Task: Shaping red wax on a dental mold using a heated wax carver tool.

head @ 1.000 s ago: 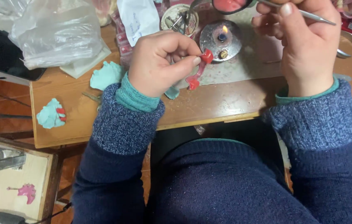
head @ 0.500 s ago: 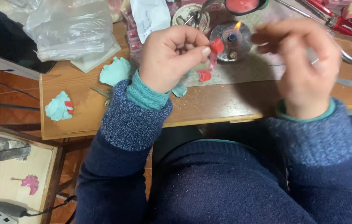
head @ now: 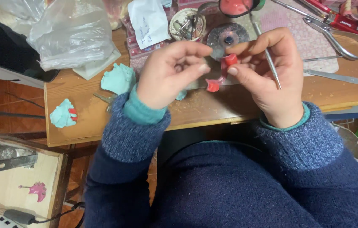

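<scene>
Your right hand pinches the small red wax piece above the wooden bench, gripping a thin metal carving tool; your left hand steadies it with closed fingertips. You're mid-shaping; the next touch needs a light one.

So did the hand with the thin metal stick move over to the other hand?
Yes. The right hand, holding the thin metal tool, moved left toward the left hand. Earlier it sat right of the round metal burner; now its fingers touch the red piece below it.
</scene>
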